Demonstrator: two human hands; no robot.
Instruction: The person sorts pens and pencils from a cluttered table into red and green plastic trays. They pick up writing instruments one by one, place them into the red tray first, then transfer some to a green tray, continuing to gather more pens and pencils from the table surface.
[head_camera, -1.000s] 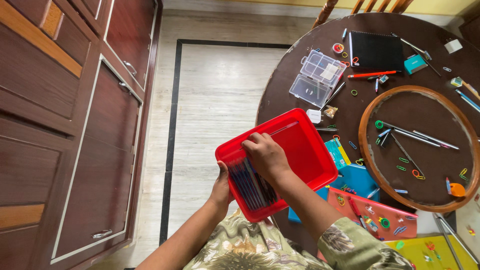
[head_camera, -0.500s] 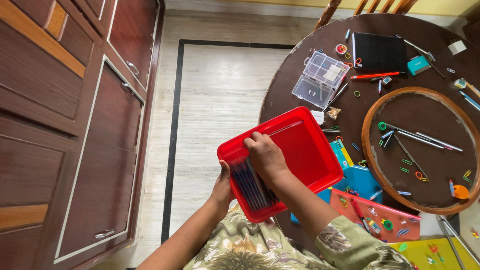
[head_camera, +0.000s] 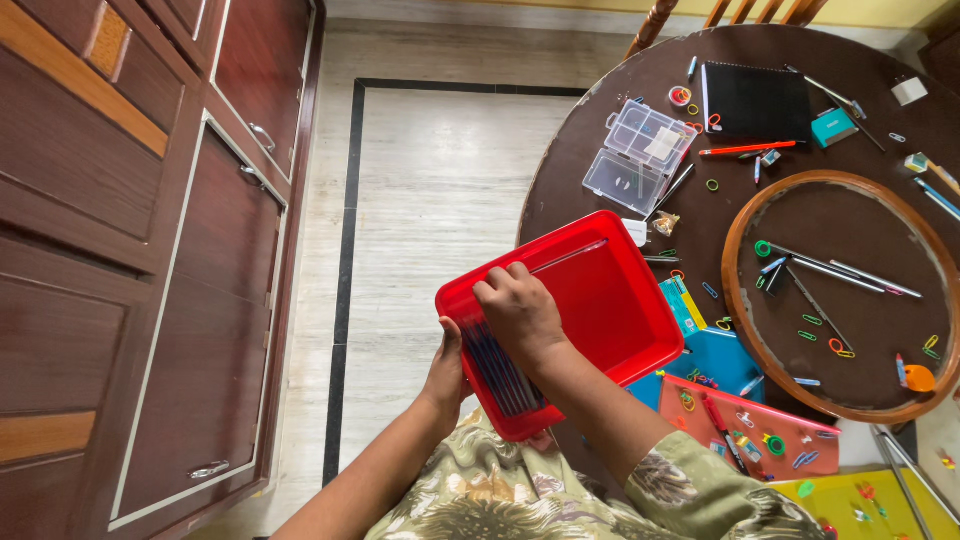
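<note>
A red plastic tray (head_camera: 610, 290) is tilted toward me over the edge of a round dark table (head_camera: 600, 150). My left hand (head_camera: 447, 372) grips the tray's near left rim from below. My right hand (head_camera: 515, 310) lies inside the tray with its fingers curled on a row of pens and pencils (head_camera: 500, 372) gathered along the tray's low left side. Whether the right hand grips them or just presses on them I cannot tell. The rest of the tray is bare.
On the table lie a clear compartment box (head_camera: 636, 155), a black notebook (head_camera: 755, 100), an orange pen (head_camera: 745, 149), a round wooden-rimmed turntable (head_camera: 740, 300) with pens and clips, and blue, salmon and yellow sheets (head_camera: 770, 425). Brown cabinets (head_camera: 130, 250) stand on the left across a pale floor.
My right hand has slid a little to the left over the pens, toward the tray's left rim. The tray and my left hand have hardly shifted.
</note>
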